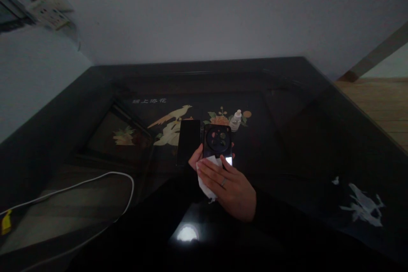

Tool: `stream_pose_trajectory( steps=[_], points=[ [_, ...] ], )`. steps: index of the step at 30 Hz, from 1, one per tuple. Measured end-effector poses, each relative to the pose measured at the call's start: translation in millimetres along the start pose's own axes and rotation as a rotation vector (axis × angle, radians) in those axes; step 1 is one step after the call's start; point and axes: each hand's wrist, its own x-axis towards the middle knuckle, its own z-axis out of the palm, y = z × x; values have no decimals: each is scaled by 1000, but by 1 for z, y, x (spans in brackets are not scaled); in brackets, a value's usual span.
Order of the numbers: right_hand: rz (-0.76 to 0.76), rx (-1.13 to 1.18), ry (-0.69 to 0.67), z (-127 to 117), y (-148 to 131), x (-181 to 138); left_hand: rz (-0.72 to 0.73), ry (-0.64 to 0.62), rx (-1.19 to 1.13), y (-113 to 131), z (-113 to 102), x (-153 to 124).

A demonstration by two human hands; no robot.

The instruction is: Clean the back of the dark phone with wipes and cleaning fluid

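Observation:
A dark phone (216,140) with a big round camera ring is held upright, its back towards me, over the black table (302,127). My left hand (195,160) grips it from behind and below, mostly hidden. My right hand (231,187), a ring on one finger, lies across the phone's lower part with a white cloth or tissue (205,178) pressed under its fingers. A second flat black slab (188,141), perhaps another phone, lies on the table just left of the held one.
A small clear bottle (236,120) stands behind the phone. A white cable (95,182) loops over the table's left side. Painted birds and flowers decorate the tabletop. A bright light spot (187,233) reflects near my body. The wall rises right behind the table.

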Motion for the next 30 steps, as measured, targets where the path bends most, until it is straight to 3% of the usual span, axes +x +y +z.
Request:
stream_pose_trajectory(
  steps=[7,10,19,26,30],
  points=[
    [-141,14,-38,-3,-2,-26,-141,-361,-32,-5,-5,2],
    [-151,2,-46,-8,7,-37,-110,-413,-19,-4,-8,3],
    [-59,-109,-13,-25,33,-56,-78,-390,-44,-9,-8,4],
    [-38,-132,1,-17,28,-29,-166,-265,-115,-12,-21,11],
    [-50,-125,-13,-11,24,-11,-196,-257,-108,-8,-23,11]
  ],
)
